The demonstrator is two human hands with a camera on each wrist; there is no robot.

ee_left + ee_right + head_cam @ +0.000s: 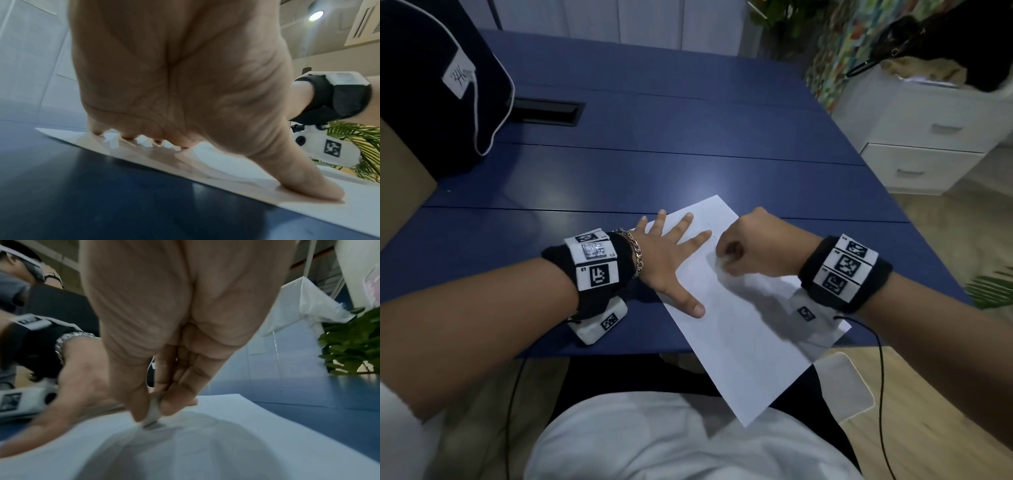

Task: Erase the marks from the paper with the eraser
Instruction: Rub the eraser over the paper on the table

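Observation:
A white sheet of paper [743, 329] lies slanted across the blue table's [640, 171] near edge, its lower corner hanging over my lap. My left hand [671, 253] lies flat with spread fingers on the sheet's upper left part, thumb [304, 181] pressed on the paper [308, 209]. My right hand [746, 250] is curled just right of it. In the right wrist view its thumb and fingers pinch a small whitish eraser [153, 415], whose tip touches the paper [226, 443]. Any marks on the sheet are too faint to make out.
A dark bag [438, 89] with white piping stands at the table's far left, beside a black cable slot [548, 111]. A white drawer unit [928, 137] stands right of the table. Green plants [349, 344] stand past the table's right side. Cables hang from both wristbands.

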